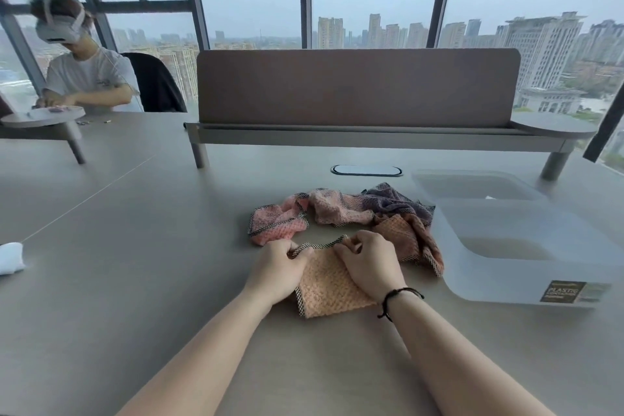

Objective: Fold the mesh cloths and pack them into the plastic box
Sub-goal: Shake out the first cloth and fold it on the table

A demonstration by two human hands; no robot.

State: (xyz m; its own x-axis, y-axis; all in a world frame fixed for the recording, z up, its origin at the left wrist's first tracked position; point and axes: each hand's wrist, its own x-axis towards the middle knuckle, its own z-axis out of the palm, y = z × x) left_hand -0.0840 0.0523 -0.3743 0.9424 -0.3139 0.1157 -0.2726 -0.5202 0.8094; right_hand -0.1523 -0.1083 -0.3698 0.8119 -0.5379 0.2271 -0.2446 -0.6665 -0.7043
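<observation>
An orange mesh cloth (329, 287) with a dark checked border lies on the table in front of me. My left hand (275, 268) pinches its far edge at the left, and my right hand (368, 263) pinches the same edge at the right. Behind it lies a loose heap: a pink cloth (275, 221), a pale pink cloth (334, 209), a purple cloth (395, 201) and another orange cloth (417, 240). The translucent plastic box (526, 280) stands open to the right, a label on its front; it touches the heap.
A brown desk divider (354, 88) on a raised shelf crosses the back. A cable port (367, 170) sits behind the cloths. A white object (10, 258) lies at the left edge. Another person in a headset (84, 71) works at the far left.
</observation>
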